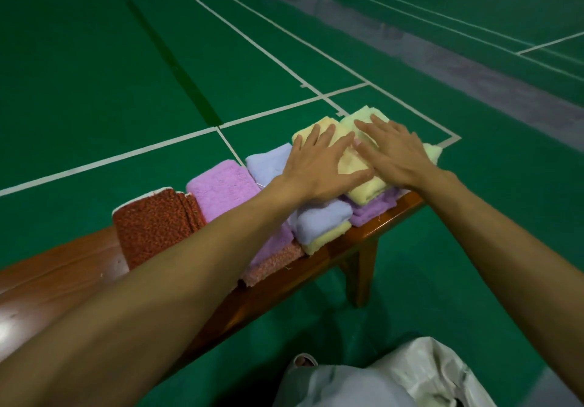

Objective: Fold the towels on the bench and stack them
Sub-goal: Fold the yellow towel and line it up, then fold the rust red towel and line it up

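Left hand (319, 166), right hand (395, 153) flat on yellow towel (368, 191), seemingly lengthwise across bench (57, 267)

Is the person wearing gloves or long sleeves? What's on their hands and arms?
No gloves: the left hand and right hand are bare. No sleeves show either; the left forearm and right forearm are uncovered up to the picture's edge. I see no watch, ring or bracelet.

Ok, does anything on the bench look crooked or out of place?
Nothing spilled or damaged, but the piles are untidy. The yellow towel under the left hand and right hand lies skewed over a purple towel, and a coral towel seems to poke over the bench's near edge.
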Motion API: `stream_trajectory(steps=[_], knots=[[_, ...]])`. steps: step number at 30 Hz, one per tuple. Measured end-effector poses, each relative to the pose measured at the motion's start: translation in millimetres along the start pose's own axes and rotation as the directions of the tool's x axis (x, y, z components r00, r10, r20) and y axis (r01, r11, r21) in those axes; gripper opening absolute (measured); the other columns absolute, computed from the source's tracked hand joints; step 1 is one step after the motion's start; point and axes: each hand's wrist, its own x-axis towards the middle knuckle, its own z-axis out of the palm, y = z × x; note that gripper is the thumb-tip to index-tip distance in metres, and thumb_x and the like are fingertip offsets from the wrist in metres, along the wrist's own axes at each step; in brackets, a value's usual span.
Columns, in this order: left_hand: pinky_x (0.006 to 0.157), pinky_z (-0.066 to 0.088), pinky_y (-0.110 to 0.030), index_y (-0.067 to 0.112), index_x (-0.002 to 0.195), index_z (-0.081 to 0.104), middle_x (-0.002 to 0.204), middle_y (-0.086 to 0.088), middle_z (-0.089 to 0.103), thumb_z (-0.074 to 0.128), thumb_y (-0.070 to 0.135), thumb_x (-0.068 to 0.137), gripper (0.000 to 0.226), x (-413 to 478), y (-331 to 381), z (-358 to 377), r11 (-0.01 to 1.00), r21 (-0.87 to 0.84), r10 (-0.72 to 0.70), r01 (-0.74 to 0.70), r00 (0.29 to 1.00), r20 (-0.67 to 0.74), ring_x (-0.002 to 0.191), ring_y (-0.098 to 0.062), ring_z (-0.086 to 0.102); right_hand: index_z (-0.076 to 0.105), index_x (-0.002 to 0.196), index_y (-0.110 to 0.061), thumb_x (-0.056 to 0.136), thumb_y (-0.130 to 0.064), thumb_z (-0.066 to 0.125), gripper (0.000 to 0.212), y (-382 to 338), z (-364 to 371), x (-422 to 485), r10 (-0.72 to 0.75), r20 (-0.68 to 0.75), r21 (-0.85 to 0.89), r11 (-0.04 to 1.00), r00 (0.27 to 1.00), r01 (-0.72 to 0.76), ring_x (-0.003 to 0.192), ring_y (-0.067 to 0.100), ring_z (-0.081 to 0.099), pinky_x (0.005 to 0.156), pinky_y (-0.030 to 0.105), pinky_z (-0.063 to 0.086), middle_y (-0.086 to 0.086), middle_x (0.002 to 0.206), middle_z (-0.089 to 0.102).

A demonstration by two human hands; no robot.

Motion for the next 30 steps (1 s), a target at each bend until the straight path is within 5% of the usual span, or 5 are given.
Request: stream_trajectory(steps=[13,30], knots=[[0.125,0.018,-0.050,0.036,0.163,0.022,0.170,-0.003,0.024,0.025,0.094,0.072,0.108,-158.9,-111.1,-90.9,0.987,0.078,-0.131,0.143,0.981,-0.141,0.156,-0.026,0.020,0.020,0.162,-0.040,0.086,-0.082,0.024,0.087,-158.4,15.0,-26.8,-0.377,0.014,0.046,0.925,0.926,0.376,0.154,0.032,0.023,0.121,0.061,0.022,0.003,0.170,0.020],[0.122,0.021,-0.047,0.040,0.164,0.009,0.170,-0.001,0.023,0.030,0.085,0.086,0.092,-440.1,-258.0,-157.3,0.847,0.105,-0.476,0.520,0.833,-0.282,0.157,-0.025,0.019,0.015,0.163,-0.035,0.078,-0.087,0.028,0.101,-448.7,91.2,-88.8,-0.669,0.056,0.149,0.740,0.742,0.656,0.154,0.028,0.023,0.122,0.056,0.023,0.004,0.169,0.022]])
